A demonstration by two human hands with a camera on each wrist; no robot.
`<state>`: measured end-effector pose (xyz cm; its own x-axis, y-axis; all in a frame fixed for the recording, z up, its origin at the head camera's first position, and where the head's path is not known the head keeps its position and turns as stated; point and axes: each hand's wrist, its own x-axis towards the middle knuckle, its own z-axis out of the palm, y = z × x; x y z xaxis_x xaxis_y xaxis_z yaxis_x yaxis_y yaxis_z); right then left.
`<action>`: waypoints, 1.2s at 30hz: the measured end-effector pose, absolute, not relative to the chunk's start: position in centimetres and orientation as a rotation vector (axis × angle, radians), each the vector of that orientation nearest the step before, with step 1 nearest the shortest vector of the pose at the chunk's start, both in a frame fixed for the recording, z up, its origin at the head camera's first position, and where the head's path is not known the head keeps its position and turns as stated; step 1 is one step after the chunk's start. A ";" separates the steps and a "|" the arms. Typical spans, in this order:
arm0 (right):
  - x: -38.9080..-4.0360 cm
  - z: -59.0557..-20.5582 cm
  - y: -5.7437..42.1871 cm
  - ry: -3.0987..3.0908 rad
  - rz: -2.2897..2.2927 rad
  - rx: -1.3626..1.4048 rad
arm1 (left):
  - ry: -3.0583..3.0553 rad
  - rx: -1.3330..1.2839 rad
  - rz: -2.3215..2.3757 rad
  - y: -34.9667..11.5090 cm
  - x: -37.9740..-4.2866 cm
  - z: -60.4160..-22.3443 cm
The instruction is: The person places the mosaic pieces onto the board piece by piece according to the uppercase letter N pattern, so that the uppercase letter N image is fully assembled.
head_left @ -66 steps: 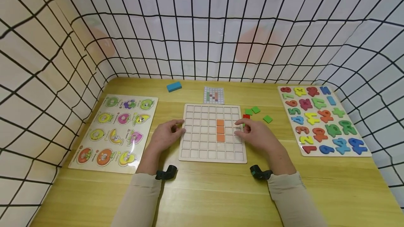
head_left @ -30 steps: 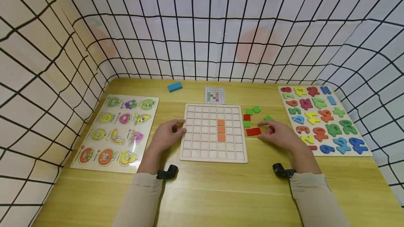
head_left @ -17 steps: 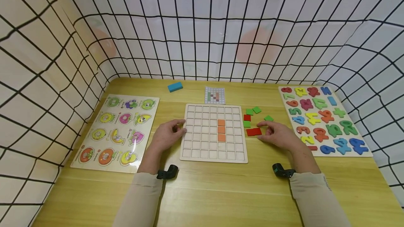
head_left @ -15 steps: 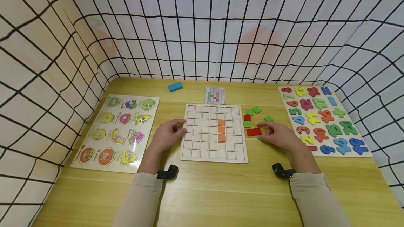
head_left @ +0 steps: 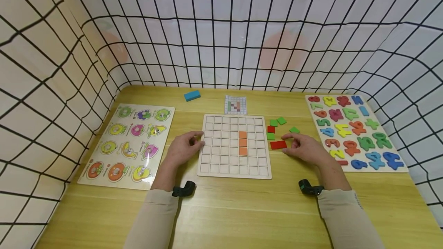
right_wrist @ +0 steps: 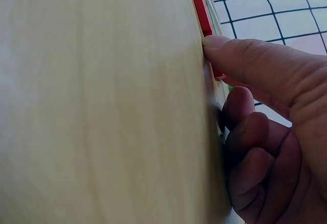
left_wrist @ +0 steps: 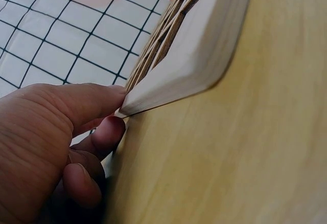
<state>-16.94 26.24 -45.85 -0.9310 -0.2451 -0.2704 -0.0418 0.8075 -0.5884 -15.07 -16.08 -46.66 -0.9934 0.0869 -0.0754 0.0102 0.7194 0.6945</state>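
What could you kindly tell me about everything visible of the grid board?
The grid board looks wooden, pale and roughly square, with rounded corners and thin ridges dividing it into square cells. It lies flat on the table near the printed card. Three orange tiles fill adjoining cells in one column, right of centre. The left hand touches its left edge.

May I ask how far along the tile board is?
Done: three orange tiles sit in one column of the grid board. In hand: the right hand pinches one of two red tiles beside it. Apparently left: those, another red tile and four green tiles, loose; the card shows a green column.
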 end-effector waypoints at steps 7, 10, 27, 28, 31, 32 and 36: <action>-16.9 -46.0 26.3 2.672 -0.834 -0.211 | 2.807 0.074 1.134 -16.1 -15.1 -46.7; -16.9 -46.0 26.3 2.674 -0.832 -0.210 | 2.806 0.075 1.138 -16.0 -15.1 -46.7; -16.8 -46.1 26.3 2.691 -0.823 -0.199 | 2.806 0.081 1.132 -16.1 -15.1 -46.7; -16.8 -46.0 26.3 2.690 -0.820 -0.191 | 2.804 0.080 1.131 -16.1 -15.1 -46.7; -16.7 -45.9 26.1 2.684 -0.818 -0.177 | 2.803 0.076 1.128 -16.1 -15.1 -46.7; -16.7 -45.8 26.1 2.684 -0.816 -0.172 | 2.802 0.076 1.129 -16.1 -15.1 -46.7; -16.6 -45.7 26.0 2.690 -0.814 -0.181 | 2.802 0.075 1.128 -16.1 -15.1 -46.7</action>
<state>-16.60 25.99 -45.66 -0.9396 -0.2120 -0.2687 -0.0275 0.8294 -0.5580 -15.11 -16.10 -46.72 -0.9916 0.0905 -0.0928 0.0009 0.7209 0.6930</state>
